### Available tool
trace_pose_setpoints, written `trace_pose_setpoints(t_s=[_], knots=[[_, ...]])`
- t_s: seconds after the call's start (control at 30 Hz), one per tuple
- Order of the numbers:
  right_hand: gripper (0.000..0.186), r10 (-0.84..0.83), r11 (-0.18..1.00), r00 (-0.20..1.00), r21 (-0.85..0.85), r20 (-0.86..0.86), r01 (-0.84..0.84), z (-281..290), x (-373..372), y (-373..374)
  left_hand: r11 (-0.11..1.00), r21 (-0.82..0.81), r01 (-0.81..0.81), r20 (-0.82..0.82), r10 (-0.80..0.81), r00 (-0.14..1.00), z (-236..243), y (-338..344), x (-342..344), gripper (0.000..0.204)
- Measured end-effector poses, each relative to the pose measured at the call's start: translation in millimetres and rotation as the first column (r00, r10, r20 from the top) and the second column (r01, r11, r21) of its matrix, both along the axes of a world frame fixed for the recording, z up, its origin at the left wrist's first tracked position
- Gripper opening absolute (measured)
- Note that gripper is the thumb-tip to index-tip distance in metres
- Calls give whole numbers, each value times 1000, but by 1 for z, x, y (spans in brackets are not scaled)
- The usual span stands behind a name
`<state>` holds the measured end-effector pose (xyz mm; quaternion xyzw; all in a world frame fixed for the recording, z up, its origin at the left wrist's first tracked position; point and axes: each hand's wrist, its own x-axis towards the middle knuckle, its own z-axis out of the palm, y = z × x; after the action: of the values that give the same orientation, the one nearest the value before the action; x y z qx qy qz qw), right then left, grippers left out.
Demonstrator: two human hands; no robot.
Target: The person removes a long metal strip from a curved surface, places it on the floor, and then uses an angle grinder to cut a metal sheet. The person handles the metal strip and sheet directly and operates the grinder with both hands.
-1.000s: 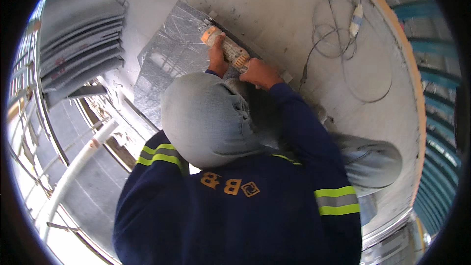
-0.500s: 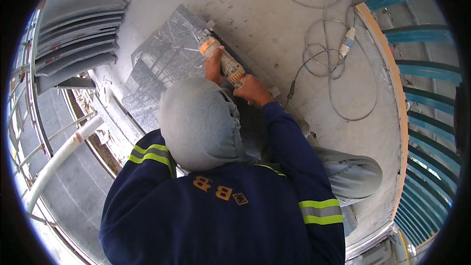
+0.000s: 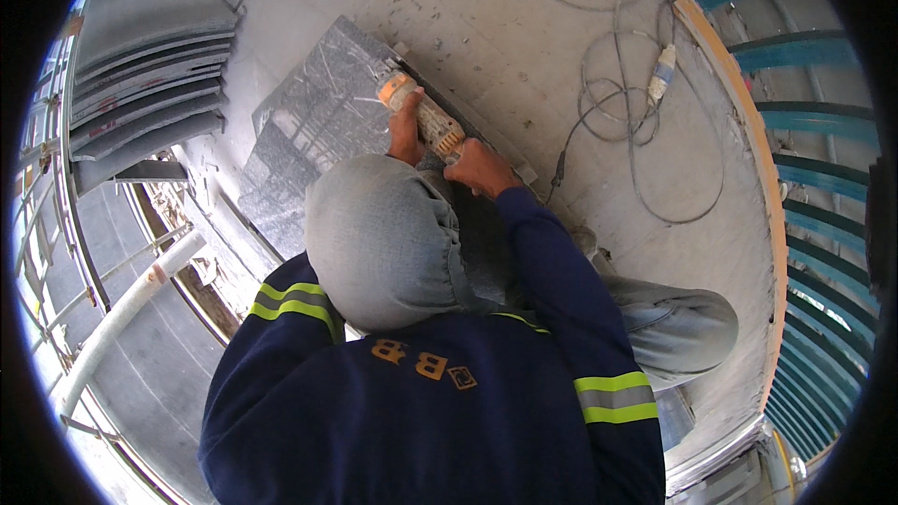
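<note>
A dusty orange angle grinder [image 3: 428, 120] is in both my hands, its head over the edge of a dark grey stone slab [image 3: 323, 84]. My left hand [image 3: 406, 134] is closed round the body close behind the head. At the rear end, my right hand [image 3: 484, 169] grips the tool with fingers wrapped. The disc is hard to make out among the dust at the front. My bent left knee [image 3: 379, 243], in pale denim, covers part of the slab's near side.
Grey slabs [image 3: 154, 65] are stacked at the left, beside metal rails and a pale pipe [image 3: 131, 318]. On the dusty floor at the right lies a looped cable [image 3: 629, 122] with a plug connector [image 3: 661, 75]. A teal-slatted rack [image 3: 823, 173] with an orange-edged beam [image 3: 748, 131] borders the right side.
The whole view has shifted slightly. Both hands keep their hold on the angle grinder, which stays at nearly the same spot on the slab's edge.
</note>
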<state>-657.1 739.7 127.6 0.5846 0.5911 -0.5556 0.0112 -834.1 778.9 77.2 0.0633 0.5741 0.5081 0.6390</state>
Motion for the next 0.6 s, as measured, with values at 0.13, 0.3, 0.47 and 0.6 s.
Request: trace_pose_setpoints(t_s=[0.13, 0.3, 0.47, 0.6], knots=[[53, -17, 999, 1000, 37, -10, 17, -10, 0, -5, 1000, -4, -19, -7, 19, 1000, 1, 1, 3, 38], [54, 12, 999, 999, -34, -40, -13, 4, 9, -6, 998, -21, -64, 16, 64, 998, 9, -3, 10, 38], [53, -16, 1000, 1000, -3, 17, 16, 18, 10, -9, 999, 8, -39, 35, 38, 999, 11, -7, 8, 39], [52, -21, 1000, 1000, -19, -5, 21, 17, 12, -8, 1000, -11, 5, 17, -4, 1000, 18, -7, 12, 36]])
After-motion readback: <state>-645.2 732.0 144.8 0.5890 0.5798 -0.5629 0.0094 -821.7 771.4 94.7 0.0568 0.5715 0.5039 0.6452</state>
